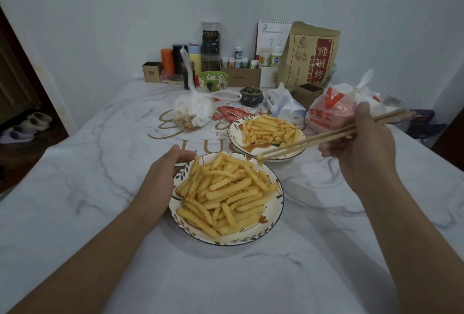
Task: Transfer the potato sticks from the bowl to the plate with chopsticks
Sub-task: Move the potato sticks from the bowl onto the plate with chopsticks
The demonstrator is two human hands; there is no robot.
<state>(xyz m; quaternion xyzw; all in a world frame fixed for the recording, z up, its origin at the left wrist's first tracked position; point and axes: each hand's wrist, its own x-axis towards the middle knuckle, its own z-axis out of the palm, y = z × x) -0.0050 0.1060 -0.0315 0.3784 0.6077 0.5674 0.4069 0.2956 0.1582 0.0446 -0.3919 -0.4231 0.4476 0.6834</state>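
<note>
Up front, the right hand (364,147) grips wooden chopsticks (326,136) pinching one crinkled potato stick (260,161) over the glazed near dish (273,218) (floral rim); the left hand (163,175) cups its edge, fingers relaxed.

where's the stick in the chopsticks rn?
In the head view, the stick is pinched at the chopsticks' tips, centre-right, in the air between the far dish's near rim and the near dish's far rim.
</note>
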